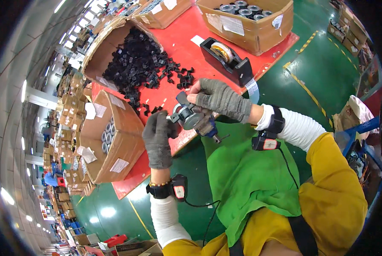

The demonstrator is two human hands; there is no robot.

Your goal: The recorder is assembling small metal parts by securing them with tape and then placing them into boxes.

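Note:
A small clamp like a bench vise (pixel 207 128), with a dark blue body and a thin bar handle, stands at the table's near edge. On it sits a round grey metal part (pixel 192 121). My right hand (pixel 226 99), in a grey knit glove with bare fingertips, pinches a black plastic piece (pixel 182 98) above the round part. From the left, my gloved left hand (pixel 157 138) reaches in with curled fingers beside the round part. Its fingertips close on something dark that I cannot make out. Loose black plastic clips (pixel 135 64) lie heaped just beyond.
The red table (pixel 174 40) carries a tipped carton (pixel 93 59) spilling the clips. A black tape dispenser (pixel 227 62) stands beyond my right hand. Cartons of round metal parts stand at the far right (pixel 259 38) and left (pixel 122 141). Green floor (pixel 291 91) surrounds the table.

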